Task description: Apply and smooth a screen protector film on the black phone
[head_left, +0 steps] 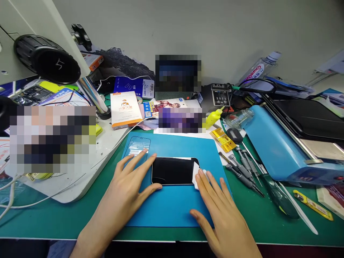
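Green table is stretching across the near side, and a blue mat is lying on it. The person's right hand is keeping its fingers a little apart, with the thumb sticking out wide, and its fingertips are touching a small white wipe. That wipe is sitting on the right end of a black phone, which is lying screen up on the mat, between both hands. The left hand is spreading wide, its thumb and pointer finger touching the phone's left end. Some screwdrivers are lying to the right. Farther back, a yellow bottle and a white-and-orange box are resting before a gray wall.
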A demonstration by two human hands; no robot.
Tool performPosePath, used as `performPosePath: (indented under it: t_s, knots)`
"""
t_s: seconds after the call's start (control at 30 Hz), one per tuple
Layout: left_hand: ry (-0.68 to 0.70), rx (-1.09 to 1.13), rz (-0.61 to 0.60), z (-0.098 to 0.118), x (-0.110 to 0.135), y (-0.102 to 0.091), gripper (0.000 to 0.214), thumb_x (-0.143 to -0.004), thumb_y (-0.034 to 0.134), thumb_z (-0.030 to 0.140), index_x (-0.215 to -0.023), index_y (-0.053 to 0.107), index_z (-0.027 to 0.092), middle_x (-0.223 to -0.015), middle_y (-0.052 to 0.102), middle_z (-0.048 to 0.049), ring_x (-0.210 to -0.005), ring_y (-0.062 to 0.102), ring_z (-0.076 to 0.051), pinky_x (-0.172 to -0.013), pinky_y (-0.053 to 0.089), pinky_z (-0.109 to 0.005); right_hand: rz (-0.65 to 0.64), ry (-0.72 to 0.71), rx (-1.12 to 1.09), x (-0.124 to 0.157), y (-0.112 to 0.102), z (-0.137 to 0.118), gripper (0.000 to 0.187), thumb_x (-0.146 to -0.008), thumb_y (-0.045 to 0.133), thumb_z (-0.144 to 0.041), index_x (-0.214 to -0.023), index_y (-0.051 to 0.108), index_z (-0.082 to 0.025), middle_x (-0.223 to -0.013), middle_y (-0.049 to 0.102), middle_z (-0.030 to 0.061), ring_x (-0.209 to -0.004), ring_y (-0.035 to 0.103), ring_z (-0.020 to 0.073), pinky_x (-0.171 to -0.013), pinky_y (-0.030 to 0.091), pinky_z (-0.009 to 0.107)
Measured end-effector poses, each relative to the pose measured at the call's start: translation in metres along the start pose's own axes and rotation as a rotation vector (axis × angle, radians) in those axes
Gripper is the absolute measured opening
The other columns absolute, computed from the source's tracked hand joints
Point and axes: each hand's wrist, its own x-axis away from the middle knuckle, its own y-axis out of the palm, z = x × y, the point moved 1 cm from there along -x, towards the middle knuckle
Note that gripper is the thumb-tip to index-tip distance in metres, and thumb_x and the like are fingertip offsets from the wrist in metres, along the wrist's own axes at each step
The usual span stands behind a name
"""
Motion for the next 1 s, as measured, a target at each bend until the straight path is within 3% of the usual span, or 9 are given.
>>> performPosePath:
  t_s: [0.07, 0.27, 0.53, 0.8, 1.0]
  knots:
    - [0.006, -0.004, -0.001, 0.0, 0.0, 0.0, 0.064, -0.104, 0.055, 0.053, -0.158, 0.041, 0.019, -0.156, 0.056, -0.0121, -0.148, 0.045, -0.031, -0.12, 0.032, -0.047, 0.0, -0.003, -0.002, -0.003, 0.001, 0.002, 0.075, -0.109, 0.046, -0.049, -0.169, 0.019, -0.014, -0.168, 0.038, 0.0102, -0.159, 0.03, 0.0308, -0.128, 0.033, 0.055]
    - [-0.017, 0.03, -0.017, 0.0, 0.0, 0.0, 0.063, -0.103, 0.056, 0.053, -0.157, 0.043, 0.021, -0.155, 0.057, -0.0118, -0.147, 0.048, -0.031, -0.119, 0.041, -0.048, -0.007, 0.012, -0.053, -0.047, 0.006, 0.013, 0.072, -0.11, 0.043, -0.048, -0.17, 0.015, -0.019, -0.17, 0.035, 0.0081, -0.159, 0.029, 0.0299, -0.128, 0.032, 0.059]
    - [-0.035, 0.069, -0.037, 0.0, 0.001, -0.001, 0.067, -0.102, 0.059, 0.053, -0.158, 0.042, 0.02, -0.157, 0.055, -0.0133, -0.148, 0.049, -0.03, -0.118, 0.049, -0.048, 0.008, -0.06, -0.025, -0.004, -0.002, -0.001, 0.077, -0.107, 0.048, -0.049, -0.169, 0.019, -0.014, -0.167, 0.041, 0.0127, -0.157, 0.035, 0.0321, -0.128, 0.033, 0.056]
    - [-0.009, 0.067, -0.008, -0.001, 0.004, 0.002, 0.065, -0.102, 0.057, 0.054, -0.156, 0.045, 0.019, -0.155, 0.057, -0.0134, -0.149, 0.047, -0.031, -0.119, 0.05, -0.048, 0.019, -0.018, -0.051, -0.05, 0.006, 0.002, 0.069, -0.111, 0.043, -0.047, -0.169, 0.019, -0.018, -0.169, 0.036, 0.0081, -0.159, 0.029, 0.0293, -0.13, 0.027, 0.058]
    - [-0.015, 0.073, -0.012, -0.001, 0.003, 0.002, 0.067, -0.102, 0.059, 0.053, -0.157, 0.044, 0.018, -0.157, 0.055, -0.0124, -0.149, 0.048, -0.032, -0.119, 0.05, -0.048, 0.003, -0.098, -0.015, -0.018, -0.004, -0.008, 0.075, -0.108, 0.048, -0.051, -0.168, 0.023, -0.014, -0.168, 0.039, 0.0108, -0.158, 0.032, 0.0296, -0.13, 0.028, 0.054]
